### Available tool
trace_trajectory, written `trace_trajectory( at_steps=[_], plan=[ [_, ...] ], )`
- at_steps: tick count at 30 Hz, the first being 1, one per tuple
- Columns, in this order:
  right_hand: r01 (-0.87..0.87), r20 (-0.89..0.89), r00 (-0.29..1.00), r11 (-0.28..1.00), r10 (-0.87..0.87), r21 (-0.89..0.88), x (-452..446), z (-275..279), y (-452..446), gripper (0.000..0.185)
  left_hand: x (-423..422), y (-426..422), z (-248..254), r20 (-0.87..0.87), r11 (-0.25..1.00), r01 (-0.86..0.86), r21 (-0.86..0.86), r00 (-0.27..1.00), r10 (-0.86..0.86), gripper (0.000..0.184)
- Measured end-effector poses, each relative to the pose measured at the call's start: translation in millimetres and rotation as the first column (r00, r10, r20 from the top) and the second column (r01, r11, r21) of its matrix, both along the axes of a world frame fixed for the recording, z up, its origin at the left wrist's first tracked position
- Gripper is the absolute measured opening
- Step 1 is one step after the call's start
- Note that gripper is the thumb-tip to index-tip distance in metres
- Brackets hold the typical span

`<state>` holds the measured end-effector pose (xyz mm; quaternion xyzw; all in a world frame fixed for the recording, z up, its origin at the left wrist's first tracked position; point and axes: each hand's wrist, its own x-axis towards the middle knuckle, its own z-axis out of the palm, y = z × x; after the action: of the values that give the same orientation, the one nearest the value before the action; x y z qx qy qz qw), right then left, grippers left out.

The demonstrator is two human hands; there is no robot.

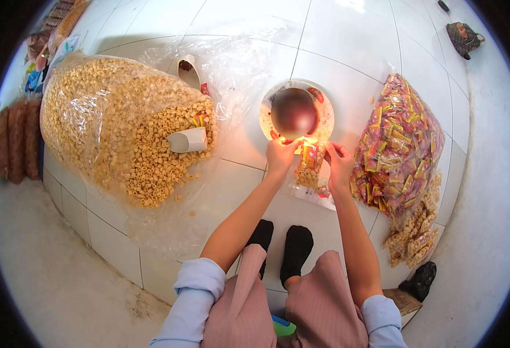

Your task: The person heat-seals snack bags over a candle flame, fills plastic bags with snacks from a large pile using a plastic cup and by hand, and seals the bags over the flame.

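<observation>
My left hand [281, 155] and my right hand [339, 163] pinch the two upper corners of a small clear snack packet [308, 174]. Inside it are ring-shaped snacks and a red and yellow sachet [308, 156]. An orange glow like a small flame [308, 140] lies along the packet's top edge, between my fingertips. Just beyond sits a patterned plate [325, 113] with red motifs, bearing a round dark red thing [293, 113] that is too blurred to name. Under the packet lies a flat printed sheet [319, 199], partly covered.
A big clear bag of snack rings [104, 116] spreads at left, with a white scoop [189, 140] in its mouth and a white cup-like container [189, 69] behind. At right stand a bag of red and yellow sachets [400, 139] and a pile of filled packets [414, 238]. A black plastic bag [421, 281] lies below.
</observation>
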<state>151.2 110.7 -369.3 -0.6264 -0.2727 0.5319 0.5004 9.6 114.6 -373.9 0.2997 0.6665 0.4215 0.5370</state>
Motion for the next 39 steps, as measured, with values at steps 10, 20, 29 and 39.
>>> trace_trajectory(
  at_steps=[10, 20, 29, 39],
  plan=[
    [0.038, -0.020, 0.999, 0.999, -0.039, -0.018, -5, 5, 7, 0.016, -2, 10, -6, 0.128, 0.998, -0.040, -0.046, 0.991, 0.046, 0.013],
    [0.022, -0.043, 0.999, 1.000, -0.022, -0.012, -11, 8, 11, 0.017, -4, 13, -3, 0.178, 0.988, -0.147, -0.049, 0.972, 0.154, 0.013],
    [0.003, -0.034, 0.999, 1.000, -0.003, -0.025, -23, 10, 14, 0.016, -14, 10, 9, 0.258, 0.982, -0.171, -0.079, 0.948, 0.186, 0.015],
    [-0.006, -0.004, 1.000, 1.000, 0.006, -0.018, -35, 6, 19, 0.014, -24, 11, 1, 0.263, 0.967, -0.240, -0.080, 0.931, 0.253, 0.017]
  ],
)
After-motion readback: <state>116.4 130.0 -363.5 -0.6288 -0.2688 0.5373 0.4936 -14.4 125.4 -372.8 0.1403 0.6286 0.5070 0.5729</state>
